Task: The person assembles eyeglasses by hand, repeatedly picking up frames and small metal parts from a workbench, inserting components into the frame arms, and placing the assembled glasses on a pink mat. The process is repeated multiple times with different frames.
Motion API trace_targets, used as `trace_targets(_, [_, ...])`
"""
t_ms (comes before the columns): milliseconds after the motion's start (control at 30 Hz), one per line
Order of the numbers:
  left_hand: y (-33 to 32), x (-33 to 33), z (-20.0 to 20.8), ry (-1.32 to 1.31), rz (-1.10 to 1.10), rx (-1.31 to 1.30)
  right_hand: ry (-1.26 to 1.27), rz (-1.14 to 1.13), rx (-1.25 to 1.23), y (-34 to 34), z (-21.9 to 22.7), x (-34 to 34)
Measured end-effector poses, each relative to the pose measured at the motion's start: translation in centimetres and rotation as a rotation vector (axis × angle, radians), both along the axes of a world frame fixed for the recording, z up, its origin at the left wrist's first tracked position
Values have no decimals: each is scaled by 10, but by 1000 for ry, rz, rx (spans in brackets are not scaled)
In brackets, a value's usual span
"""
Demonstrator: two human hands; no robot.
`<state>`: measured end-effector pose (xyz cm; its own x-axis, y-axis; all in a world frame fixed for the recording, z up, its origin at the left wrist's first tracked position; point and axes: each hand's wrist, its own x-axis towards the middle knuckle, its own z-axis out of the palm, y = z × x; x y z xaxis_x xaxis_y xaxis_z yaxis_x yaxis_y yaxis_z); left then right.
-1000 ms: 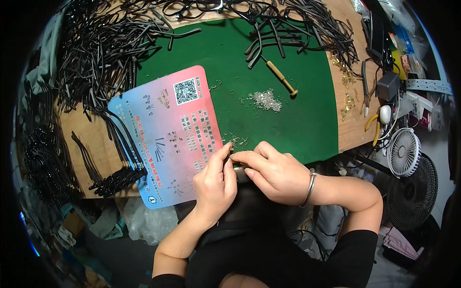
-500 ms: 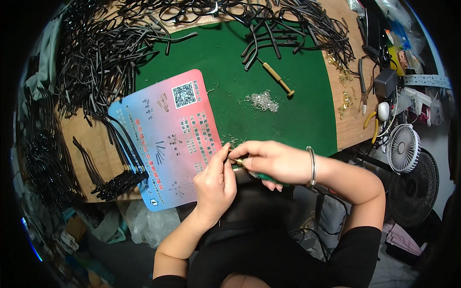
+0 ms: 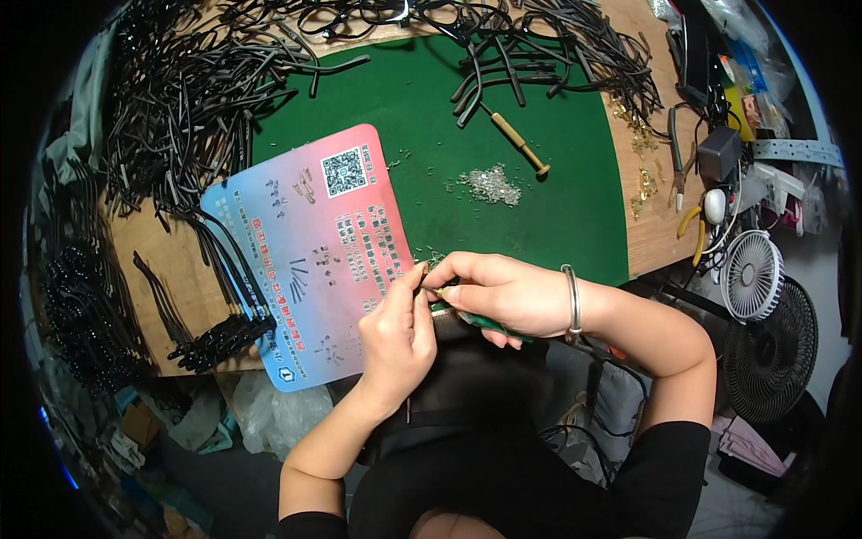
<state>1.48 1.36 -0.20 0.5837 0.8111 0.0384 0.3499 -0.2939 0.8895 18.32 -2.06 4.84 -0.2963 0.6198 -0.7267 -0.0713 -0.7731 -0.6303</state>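
Near the front edge of the green mat [image 3: 557, 225], my two hands meet. My left hand [image 3: 398, 346] is closed in a pinch on a small dark piece, mostly hidden by the fingertips. Against it, my right hand [image 3: 503, 292] grips a slim brass-coloured tool, whose tip end shows between thumb and forefinger; the rest is covered by the palm. Just beyond the fingertips lie tiny loose screws [image 3: 429, 260]. Left of my hands is a pink-and-blue printed pad [image 3: 314, 242] with small metal parts sorted in groups on it.
A heap of silvery small parts [image 3: 490, 185] and a brass screwdriver [image 3: 519, 144] lie on the mat. Dark eyeglass temples [image 3: 197, 117] pile up at the left, and eyeglass frames [image 3: 386, 18] at the back. Pliers [image 3: 678, 157] and a small white fan [image 3: 752, 274] are at the right.
Both hands have shifted slightly left, still together, and the right wrist has moved a little away from the body. The grips look the same.
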Motion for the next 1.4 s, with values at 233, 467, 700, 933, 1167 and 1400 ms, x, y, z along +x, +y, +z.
trace_targets(233, [8,1,13,106,-55,-195,-578,188,545,-19,-12,-12])
trace_targets(467, [-1,16,15,13,-51,107,-864,291,657,-41,30,-13])
trace_targets(700, [51,40,22,40,-149,193,-901,23,584,-60,-16,20])
trace_targets(933, [140,195,-13,329,-51,576,-852,16,679,-51,-21,26])
trace_targets(1167, [141,144,11,146,-117,636,-743,-12,655,-51,-24,39])
trace_targets(1400, [72,39,68,-167,-186,140,-1490,-25,473,-48,6,135])
